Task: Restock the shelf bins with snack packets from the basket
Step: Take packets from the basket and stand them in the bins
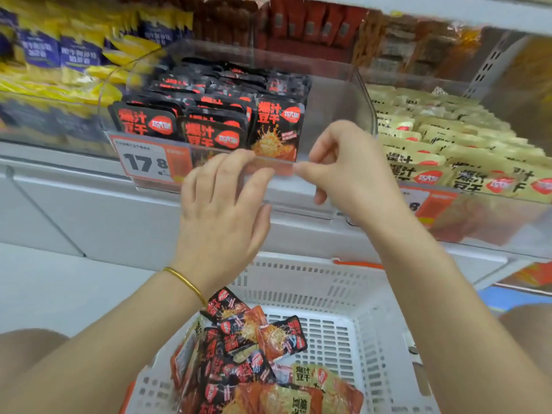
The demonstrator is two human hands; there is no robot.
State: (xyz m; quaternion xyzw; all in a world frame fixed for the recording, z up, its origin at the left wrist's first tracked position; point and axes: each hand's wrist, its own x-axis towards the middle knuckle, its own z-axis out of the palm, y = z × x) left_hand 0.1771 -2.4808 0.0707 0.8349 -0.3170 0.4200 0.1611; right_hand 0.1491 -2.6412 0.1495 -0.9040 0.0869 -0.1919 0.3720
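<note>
We face a white shelf (89, 210) of clear bins. The middle bin (337, 94) holds black packets (209, 115); more fill the basket (337, 297). Our left hand (221, 210) lies flat on its front; our right hand (346, 171) pinches its rim.

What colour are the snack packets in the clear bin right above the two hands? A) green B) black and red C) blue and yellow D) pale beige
B: the packets standing in the clear bin above both hands are black with red lettering.
</note>
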